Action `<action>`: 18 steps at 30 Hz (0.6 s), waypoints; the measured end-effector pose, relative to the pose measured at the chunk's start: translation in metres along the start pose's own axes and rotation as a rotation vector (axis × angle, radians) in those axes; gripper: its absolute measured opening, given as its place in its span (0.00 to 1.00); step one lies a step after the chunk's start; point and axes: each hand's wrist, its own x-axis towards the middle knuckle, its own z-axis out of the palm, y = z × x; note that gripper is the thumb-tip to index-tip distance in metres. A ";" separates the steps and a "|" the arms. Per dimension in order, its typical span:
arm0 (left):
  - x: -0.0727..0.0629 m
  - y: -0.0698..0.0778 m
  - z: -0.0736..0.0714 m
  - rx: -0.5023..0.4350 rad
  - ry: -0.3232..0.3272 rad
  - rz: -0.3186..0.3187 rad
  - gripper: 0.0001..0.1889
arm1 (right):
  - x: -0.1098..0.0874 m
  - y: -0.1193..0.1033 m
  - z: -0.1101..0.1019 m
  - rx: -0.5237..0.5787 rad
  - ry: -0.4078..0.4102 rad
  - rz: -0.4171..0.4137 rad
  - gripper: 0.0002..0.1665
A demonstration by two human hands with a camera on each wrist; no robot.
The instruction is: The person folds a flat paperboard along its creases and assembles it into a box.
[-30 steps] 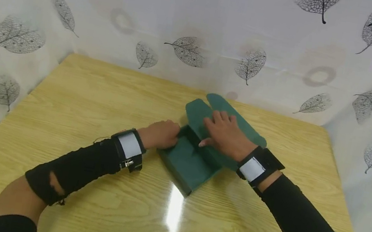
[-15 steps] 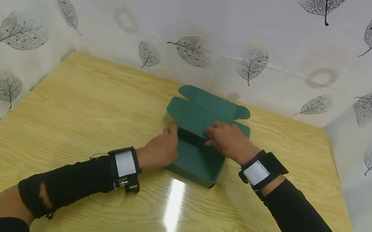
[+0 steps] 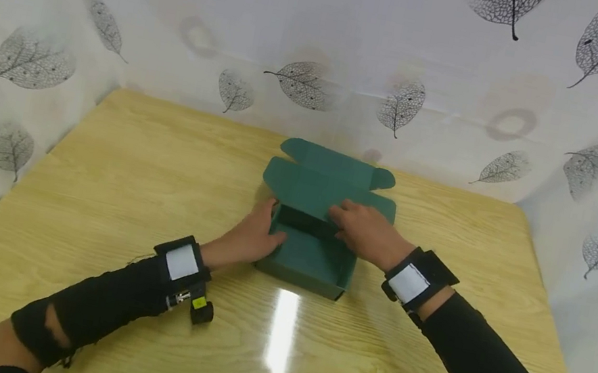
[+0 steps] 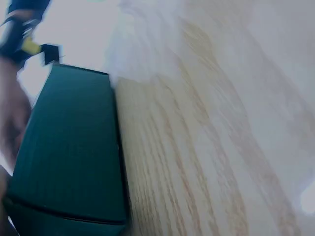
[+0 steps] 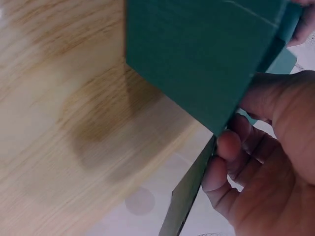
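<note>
A dark green cardboard mailer box [image 3: 314, 252] sits on the table with its top raised. Its lid [image 3: 305, 184], with side flaps and a tuck flap [image 3: 339, 165], leans back toward the curtain. No contents show inside. My left hand [image 3: 248, 234] holds the left wall, thumb over the rim and fingers along the outside. At the rear right corner, my right hand [image 3: 369, 232] grips the box near the lid's fold. In the right wrist view, the thumb goes inside and the curled fingertips [image 5: 215, 173] touch the corner and lid edge. The left wrist view shows a green outer wall [image 4: 74, 142].
The wood-grain table [image 3: 159, 162] extends around the box on every side. A white curtain [image 3: 349, 35] with leaf prints hangs along the back and sides. Light glares off the tabletop in front of the box.
The box has turned counterclockwise, so its lid now points to the back instead of the back right. My left hand has shifted its hold, its thumb now spread over the left rim.
</note>
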 end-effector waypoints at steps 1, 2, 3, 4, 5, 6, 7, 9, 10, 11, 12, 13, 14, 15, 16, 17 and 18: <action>0.002 -0.001 -0.003 -0.059 -0.004 -0.010 0.38 | 0.000 -0.001 0.001 -0.001 0.006 -0.005 0.15; 0.004 -0.002 -0.007 -0.114 -0.008 -0.008 0.37 | 0.000 -0.001 0.001 -0.001 0.016 -0.011 0.15; 0.006 -0.003 -0.010 -0.161 -0.010 -0.010 0.36 | 0.000 -0.002 0.002 -0.003 0.032 -0.017 0.15; 0.007 -0.003 -0.012 -0.195 -0.010 -0.018 0.36 | -0.001 -0.002 0.003 -0.005 0.046 -0.020 0.16; 0.009 -0.004 -0.014 -0.213 -0.008 -0.013 0.35 | -0.002 -0.002 0.004 -0.009 0.063 -0.025 0.16; 0.010 -0.005 -0.015 -0.226 -0.005 -0.013 0.34 | -0.004 -0.002 0.004 -0.018 0.079 -0.026 0.17; 0.010 -0.005 -0.015 -0.234 -0.004 -0.019 0.34 | -0.006 -0.002 0.004 -0.025 0.094 -0.018 0.18; 0.010 -0.006 -0.015 -0.245 0.000 -0.024 0.34 | -0.011 0.000 0.005 -0.025 0.122 0.027 0.21; 0.009 -0.007 -0.014 -0.249 0.001 -0.025 0.35 | -0.013 0.001 0.005 -0.023 0.132 0.066 0.23; 0.009 -0.008 -0.013 -0.249 0.000 -0.022 0.35 | -0.016 0.002 0.004 -0.018 0.149 0.110 0.26; 0.009 -0.008 -0.011 -0.249 0.001 -0.026 0.36 | -0.019 0.003 0.004 -0.015 0.172 0.161 0.31; 0.009 -0.008 -0.010 -0.244 0.002 -0.030 0.37 | -0.022 0.005 0.004 -0.001 0.199 0.215 0.35; 0.009 -0.009 -0.010 -0.226 0.008 -0.028 0.37 | -0.024 0.006 0.003 0.013 0.227 0.270 0.39; 0.009 -0.010 -0.009 -0.206 0.015 -0.027 0.37 | -0.026 0.007 0.003 0.018 0.257 0.318 0.43; 0.009 -0.010 -0.009 -0.181 0.023 -0.030 0.37 | -0.028 0.008 0.003 0.032 0.284 0.369 0.49; 0.008 -0.010 -0.008 -0.152 0.031 -0.034 0.38 | -0.030 0.009 0.002 0.063 0.304 0.418 0.53; 0.008 -0.010 -0.007 -0.128 0.039 -0.041 0.38 | -0.031 0.011 0.002 0.111 0.307 0.466 0.58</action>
